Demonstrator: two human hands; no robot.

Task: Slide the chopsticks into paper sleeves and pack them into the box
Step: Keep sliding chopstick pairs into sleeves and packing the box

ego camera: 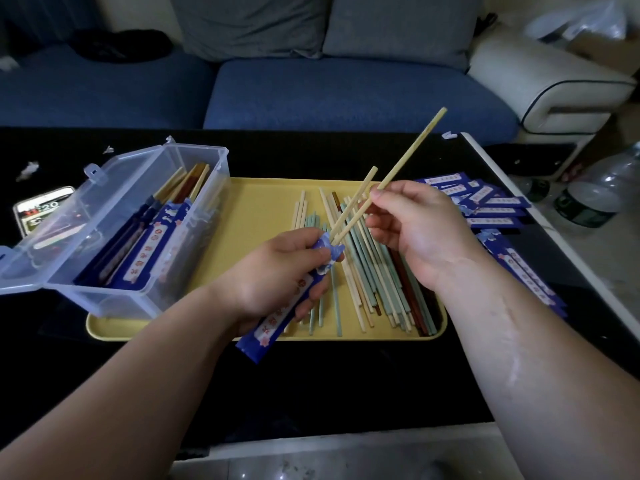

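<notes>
My left hand grips a blue paper sleeve over the yellow tray, its open mouth pointing up and away. My right hand pinches a pair of pale wooden chopsticks; their lower tips sit in the sleeve's mouth and the long ends stick up to the right. Several loose chopsticks, pale, green and dark red, lie in a heap on the tray. A clear plastic box with its lid open stands at the tray's left end and holds several sleeved pairs.
A pile of empty blue sleeves lies on the black table right of the tray. A phone lies left of the box. Plastic bottles stand on the floor at right. A blue sofa runs behind the table.
</notes>
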